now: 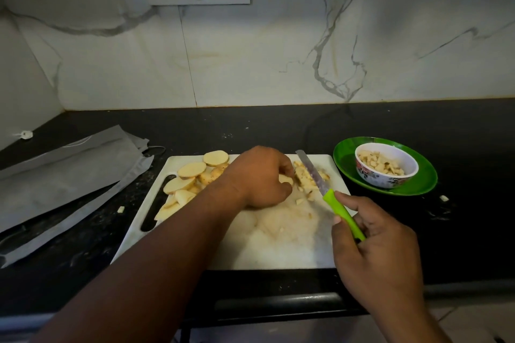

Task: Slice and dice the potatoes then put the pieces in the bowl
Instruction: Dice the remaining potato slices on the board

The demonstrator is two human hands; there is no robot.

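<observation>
Head view | floral bowl [386,169] part-filled with dice | pale round potato slices [192,170] uncut, left of white plastic board [278,245] | left hand [259,178] pinches potato piece [287,179] | right hand [376,242] clamped on green-handled knife [328,192] | judged roughly midway

The cutting board [292,245] looks like matt white plastic, scuffed and damp in the middle. The knife [328,192] has a dull metal blade and a smooth green plastic handle. The plate [418,189] is glossy green plastic, the worktop [250,125] polished black stone, the wall [250,64] veined marble
</observation>
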